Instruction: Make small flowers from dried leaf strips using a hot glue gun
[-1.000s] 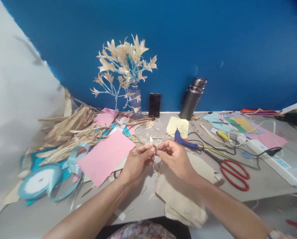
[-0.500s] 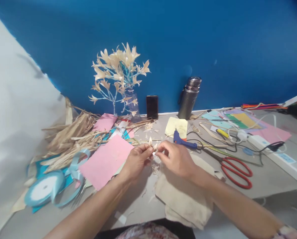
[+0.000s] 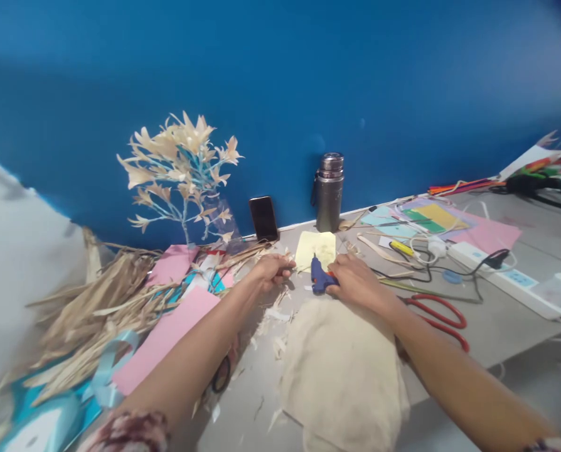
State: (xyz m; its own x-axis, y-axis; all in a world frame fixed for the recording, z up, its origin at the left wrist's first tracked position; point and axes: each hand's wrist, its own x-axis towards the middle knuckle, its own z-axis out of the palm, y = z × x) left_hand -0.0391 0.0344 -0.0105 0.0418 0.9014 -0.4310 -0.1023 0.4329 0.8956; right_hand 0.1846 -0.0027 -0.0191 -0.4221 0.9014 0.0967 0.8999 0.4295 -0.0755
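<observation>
My left hand (image 3: pixel 275 274) is closed in a pinch, and a small pale husk flower, mostly hidden, shows at the fingertips. Just to its right, my right hand (image 3: pixel 356 280) is wrapped round the handle of a blue hot glue gun (image 3: pixel 320 277). The gun's nozzle points up and away over a yellow paper square (image 3: pixel 322 243). Below the gun lies a folded beige cloth (image 3: pixel 341 370). Pale husk scraps (image 3: pixel 278 314) are scattered below my left hand.
Dry husks (image 3: pixel 92 301), pink paper (image 3: pixel 177 339) and blue ribbon (image 3: pixel 113 358) lie left. Husk flowers (image 3: pixel 181 157) stand behind. A phone (image 3: pixel 263 218) and steel flask (image 3: pixel 329 194) are by the wall. Right are red-handled scissors (image 3: pixel 438 307), cords and a power strip (image 3: pixel 511 279).
My right hand has left the small flower and moved onto the glue gun's handle. The left hand keeps its pinch. The view has turned to the right.
</observation>
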